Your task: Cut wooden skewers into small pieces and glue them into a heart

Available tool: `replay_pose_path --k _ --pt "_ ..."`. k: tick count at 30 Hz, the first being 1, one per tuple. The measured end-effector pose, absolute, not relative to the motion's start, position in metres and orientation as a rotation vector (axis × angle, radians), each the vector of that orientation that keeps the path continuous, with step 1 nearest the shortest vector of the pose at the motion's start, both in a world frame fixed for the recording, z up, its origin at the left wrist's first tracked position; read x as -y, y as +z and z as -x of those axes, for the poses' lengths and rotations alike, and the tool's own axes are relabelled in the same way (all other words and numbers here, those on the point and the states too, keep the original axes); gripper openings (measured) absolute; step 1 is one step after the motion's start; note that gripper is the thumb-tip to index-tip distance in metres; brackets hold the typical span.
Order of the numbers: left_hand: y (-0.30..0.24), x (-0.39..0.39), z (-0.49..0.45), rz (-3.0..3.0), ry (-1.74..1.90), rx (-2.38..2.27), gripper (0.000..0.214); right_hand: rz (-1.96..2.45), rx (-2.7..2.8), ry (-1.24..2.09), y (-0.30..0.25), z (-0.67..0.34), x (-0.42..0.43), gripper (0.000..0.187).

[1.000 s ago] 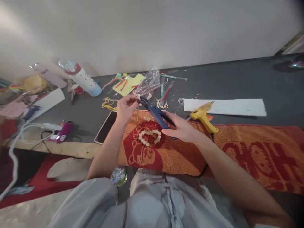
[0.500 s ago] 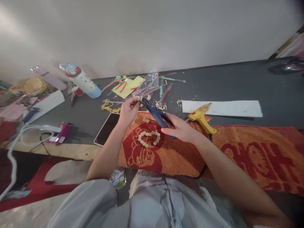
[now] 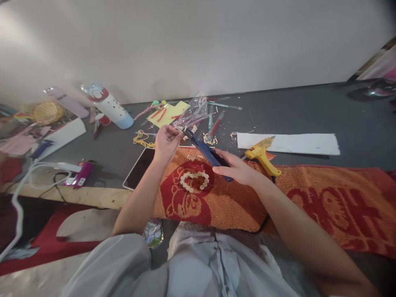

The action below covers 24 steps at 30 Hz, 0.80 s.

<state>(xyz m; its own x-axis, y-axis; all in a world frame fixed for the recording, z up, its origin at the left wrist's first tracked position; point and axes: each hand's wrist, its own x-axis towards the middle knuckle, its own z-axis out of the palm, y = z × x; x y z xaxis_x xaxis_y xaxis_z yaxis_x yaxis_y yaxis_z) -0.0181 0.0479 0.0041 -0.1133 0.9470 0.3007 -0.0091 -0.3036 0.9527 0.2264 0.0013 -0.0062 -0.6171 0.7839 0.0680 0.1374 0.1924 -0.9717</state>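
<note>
My right hand (image 3: 233, 167) is closed around the handles of a dark blue plier-like tool (image 3: 206, 151), which slants up and left over the towel. The tool's tip reaches my left hand (image 3: 168, 142). Those left fingers are pinched together at a small pale piece beside the tip, too small to make out. Below the tool, a heart-shaped ring of short pale pieces (image 3: 186, 187) lies on the orange and red towel (image 3: 238, 206). Several short pale sticks (image 3: 191, 157) rest on the towel's upper part, and more pale bits (image 3: 213, 141) are scattered behind it.
A yellow glue gun (image 3: 262, 154) lies across a white strip (image 3: 303, 143) at right. On the left are a tablet (image 3: 139, 169), a purple power strip (image 3: 81, 175), yellow string (image 3: 142, 138) and a spotted bottle (image 3: 111, 109). Yellow paper (image 3: 163, 113) and clear plastic (image 3: 196, 109) lie behind.
The blue tool's handles have come closer together in my right hand, which has shifted slightly right. My left hand stays pinched near the tool's tip, turned a little.
</note>
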Motion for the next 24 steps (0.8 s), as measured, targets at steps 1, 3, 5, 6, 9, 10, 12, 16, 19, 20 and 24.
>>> replay_pose_path --k 1,3,5,6,9,10,12,16,19,20,24 --pt "0.004 -0.048 0.018 -1.352 1.522 -1.1 0.056 0.853 1.89 1.463 -0.006 -0.227 -0.001 0.057" --pt "0.004 -0.047 0.018 -1.358 1.5 -1.086 0.056 0.846 1.881 1.466 -0.007 -0.227 -0.001 0.058" --pt "0.004 -0.047 0.018 -1.368 1.487 -1.078 0.055 0.84 1.863 1.48 -0.007 -0.227 -0.002 0.059" --pt "0.004 -0.047 0.018 -1.37 1.485 -1.076 0.056 0.833 1.851 1.492 -0.007 -0.227 -0.002 0.06" --pt "0.004 -0.048 0.019 -1.37 1.478 -1.082 0.059 0.815 1.822 1.542 -0.006 -0.228 -0.002 0.059" --pt "0.004 -0.048 0.02 -1.374 1.472 -1.084 0.059 0.817 1.82 1.553 -0.005 -0.229 -0.003 0.058" --pt "0.004 -0.049 0.021 -1.378 1.467 -1.083 0.06 0.833 1.821 1.567 -0.005 -0.23 -0.003 0.058" --pt "0.005 -0.048 0.022 -1.371 1.476 -1.064 0.06 0.85 1.784 1.58 -0.008 -0.231 -0.004 0.059" --pt "0.007 -0.047 0.021 -1.37 1.465 -1.042 0.059 0.846 1.765 1.57 -0.012 -0.232 -0.006 0.057" --pt "0.008 -0.047 0.02 -1.37 1.46 -1.037 0.058 0.846 1.762 1.562 -0.013 -0.231 -0.006 0.056" --pt "0.011 -0.046 0.019 -1.388 1.451 -1.036 0.054 0.855 1.757 1.543 -0.016 -0.231 -0.007 0.055"
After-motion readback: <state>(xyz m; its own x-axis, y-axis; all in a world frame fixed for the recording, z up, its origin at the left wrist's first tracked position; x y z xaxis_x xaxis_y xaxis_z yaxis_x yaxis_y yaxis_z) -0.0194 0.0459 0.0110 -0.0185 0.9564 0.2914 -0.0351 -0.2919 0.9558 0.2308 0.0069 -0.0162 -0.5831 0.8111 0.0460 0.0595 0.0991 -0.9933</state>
